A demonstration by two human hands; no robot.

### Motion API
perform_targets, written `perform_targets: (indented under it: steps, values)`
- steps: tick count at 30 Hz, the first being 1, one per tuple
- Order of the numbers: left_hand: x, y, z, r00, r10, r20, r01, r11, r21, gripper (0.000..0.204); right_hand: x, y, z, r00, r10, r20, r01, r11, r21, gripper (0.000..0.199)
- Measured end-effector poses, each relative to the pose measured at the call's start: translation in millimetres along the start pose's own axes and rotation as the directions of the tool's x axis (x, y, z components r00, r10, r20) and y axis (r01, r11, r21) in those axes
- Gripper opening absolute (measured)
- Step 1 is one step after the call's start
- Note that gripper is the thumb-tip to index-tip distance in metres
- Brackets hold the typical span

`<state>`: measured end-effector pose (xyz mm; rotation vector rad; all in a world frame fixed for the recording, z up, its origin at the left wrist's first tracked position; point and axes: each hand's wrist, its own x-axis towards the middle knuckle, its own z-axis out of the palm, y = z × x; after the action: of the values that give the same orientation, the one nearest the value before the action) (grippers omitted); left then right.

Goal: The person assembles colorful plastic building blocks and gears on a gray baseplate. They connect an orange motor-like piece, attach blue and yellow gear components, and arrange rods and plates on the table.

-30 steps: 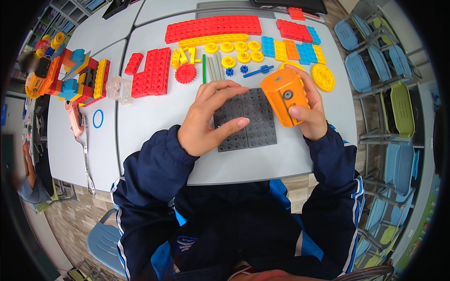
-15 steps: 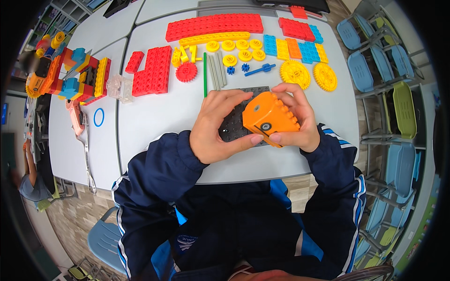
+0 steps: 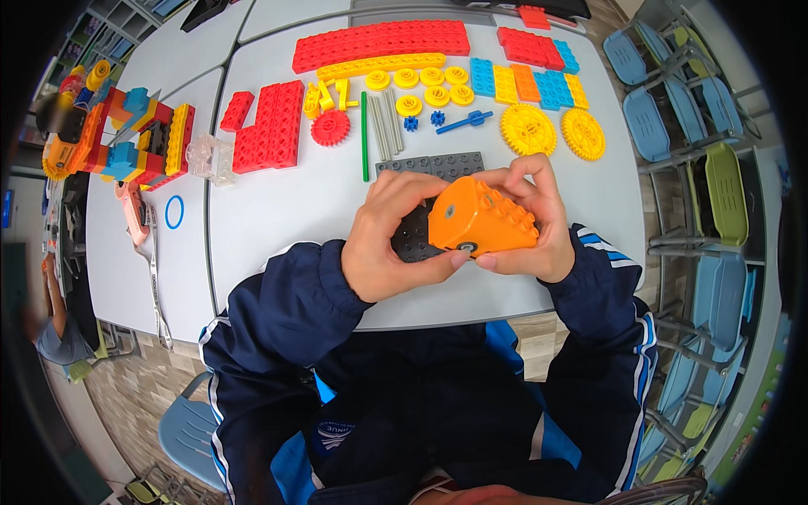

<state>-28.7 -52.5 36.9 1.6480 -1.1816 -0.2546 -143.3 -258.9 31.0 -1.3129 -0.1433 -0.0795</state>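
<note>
Both hands are closed around an orange studded block point(image 3: 481, 223), a chunky brick-like housing with a round socket on its near face. The left hand point(image 3: 389, 238) wraps its left end, thumb pressed under the lower edge; the right hand point(image 3: 532, 220) cups the right end, fingers curled over the top. The block is lifted just above a dark grey studded baseplate point(image 3: 431, 172) that lies flat on the white table point(image 3: 278, 210), partly hidden beneath the hands. Whether the block touches the plate is hard to tell from this angle. Beyond the plate lie 2 large yellow gears point(image 3: 552, 130), a red gear point(image 3: 330, 128), a green rod point(image 3: 364, 135) and long red plates point(image 3: 380, 44). Far left stands a multicoloured brick model point(image 3: 118, 135).
</note>
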Motion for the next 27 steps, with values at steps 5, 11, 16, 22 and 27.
perform_targets:
  steps: [5,11,16,22,27]
  values:
    - [-0.1,-0.7,0.3,0.991,-0.132,0.017,0.132,0.976,-0.173,0.061,0.0,-0.7,-1.0,1.000,0.010,-0.003,-0.010,1.000,0.004,0.068]
    - [-0.7,-8.1,-1.5,0.987,-0.145,-0.069,0.134,0.981,-0.140,0.065,2.6,-5.1,3.1,0.999,0.034,0.004,-0.033,0.989,-0.146,0.070]
    - [-0.6,1.0,-1.6,0.994,-0.050,-0.093,0.043,0.996,-0.080,0.067,0.1,-6.2,3.2,0.998,-0.022,0.060,0.035,0.976,-0.217,0.070]
    - [-1.4,2.9,0.9,0.996,-0.026,-0.086,0.023,0.999,-0.033,0.067,-2.1,2.2,1.4,0.994,-0.084,0.070,0.096,0.977,-0.191,0.070]
    - [-2.9,9.2,1.4,0.995,0.004,-0.101,0.000,0.999,0.037,0.066,-1.7,7.0,1.0,0.988,-0.133,0.079,0.147,0.966,-0.210,0.070]
